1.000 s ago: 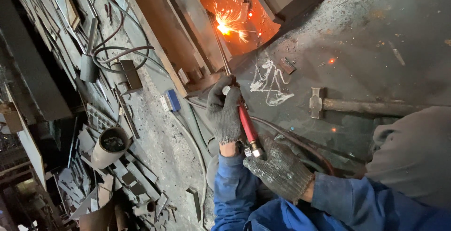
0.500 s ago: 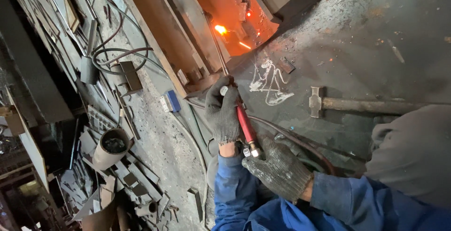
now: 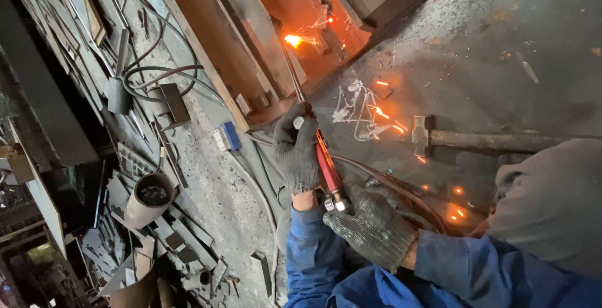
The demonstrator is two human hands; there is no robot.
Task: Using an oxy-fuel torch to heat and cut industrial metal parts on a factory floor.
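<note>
— While the flame bites at the far end, what is each hand doing?

— The left hand (image 3: 296, 151), in a grey knit glove, has its fingers wrapped around the forward part of the cutting torch (image 3: 326, 164), just where the red handle meets the thin metal tube. The right hand (image 3: 370, 226), gloved the same, is curled closed over the rear end by the valves, where the hoses (image 3: 389, 179) run off.

— And the torch tip?

— It sits well ahead of the hands, at the bright glow (image 3: 293, 40) on the rusty steel plate (image 3: 276, 1). Sparks (image 3: 382, 114) lie scattered over the dark floor.

— So which step is this?

— I'd judge the cut is under way, flame on the metal. The next move calls for a steady two-handed guide along the line, and keeping sleeves out of the sparks.

— Any containers about?

— One short round pipe section (image 3: 149, 198) stands open-mouthed among the scrap at the left; something dark lies inside, but I cannot tell what. A small blue box (image 3: 229, 136) rests near the plate's edge, contents not visible.

— Anything else close by?

— A sledgehammer (image 3: 476, 139) lies on the floor at the right, apart from both hands.
</note>
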